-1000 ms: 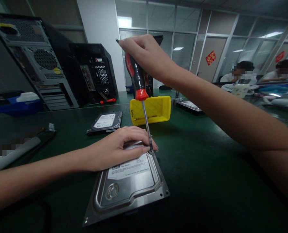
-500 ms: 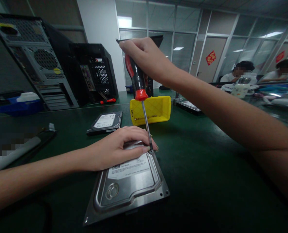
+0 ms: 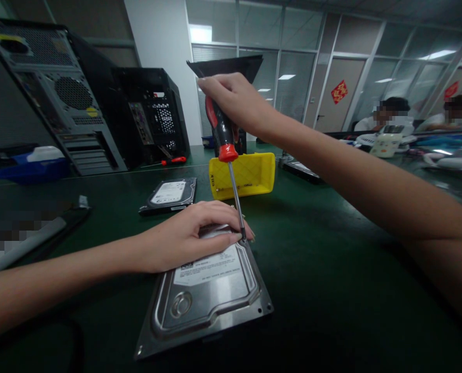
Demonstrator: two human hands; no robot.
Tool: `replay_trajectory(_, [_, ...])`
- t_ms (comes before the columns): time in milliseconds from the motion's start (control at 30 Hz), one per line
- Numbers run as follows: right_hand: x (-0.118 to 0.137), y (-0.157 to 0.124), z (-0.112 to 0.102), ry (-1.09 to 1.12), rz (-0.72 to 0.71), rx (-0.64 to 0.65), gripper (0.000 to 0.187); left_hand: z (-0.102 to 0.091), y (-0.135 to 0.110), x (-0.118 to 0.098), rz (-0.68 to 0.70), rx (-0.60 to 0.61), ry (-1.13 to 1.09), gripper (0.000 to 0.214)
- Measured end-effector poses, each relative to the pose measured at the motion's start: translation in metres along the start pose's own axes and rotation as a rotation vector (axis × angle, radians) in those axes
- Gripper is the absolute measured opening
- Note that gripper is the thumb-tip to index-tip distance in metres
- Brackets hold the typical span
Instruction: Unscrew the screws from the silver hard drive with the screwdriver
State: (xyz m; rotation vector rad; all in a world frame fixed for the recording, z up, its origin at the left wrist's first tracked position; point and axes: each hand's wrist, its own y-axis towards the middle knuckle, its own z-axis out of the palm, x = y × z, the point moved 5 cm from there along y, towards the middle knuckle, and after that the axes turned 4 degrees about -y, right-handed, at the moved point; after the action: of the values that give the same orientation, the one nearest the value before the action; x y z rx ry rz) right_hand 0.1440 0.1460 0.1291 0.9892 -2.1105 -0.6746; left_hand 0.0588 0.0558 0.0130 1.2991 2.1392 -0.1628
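A dark green, matte desk [image 3: 332, 269] is carrying everything. At its far left edge two black computer towers [image 3: 47, 98] are standing with their perforated metal backs showing. Closest to the camera, a hard drive [image 3: 207, 295] is lying flat on the desk, label side up. It is a rectangular slab with a brushed silver lid, a raised rounded contour, a round embossed hub and a white sticker. The left hand [image 3: 184, 235] is pressing on its far end, fingers held together and curled over the lid. Beyond it, a yellow plastic bin [image 3: 250, 176] with ribbed walls is sitting near a second hard drive [image 3: 170, 194]. The right hand [image 3: 234, 101] is gripping a screwdriver [image 3: 227, 155], fingers clamped around the top of its glossy red-and-black handle. The thin steel shaft is standing nearly upright, its tip meeting the near drive's far right corner, just beside the left fingertips [image 3: 236, 237].
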Motion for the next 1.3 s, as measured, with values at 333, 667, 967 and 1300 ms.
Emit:
replay_trajectory(333, [0.003,0.001,-0.003,0.018,-0.048,-0.029,0.035,0.0,-0.002,0.0,0.005,0.006,0.01,0.018])
replay_trajectory(667, [0.012,-0.001,-0.006,0.067,-0.122,-0.053,0.04,0.001,-0.002,0.005,-0.021,0.015,0.008,0.019])
replay_trajectory(967, [0.012,0.0,-0.008,0.067,-0.123,-0.046,0.038,0.0,-0.001,0.004,-0.025,0.018,0.0,0.019])
replay_trajectory(1300, [0.012,-0.001,-0.008,0.077,-0.116,-0.039,0.038,0.001,-0.003,0.004,-0.03,0.018,-0.007,0.018])
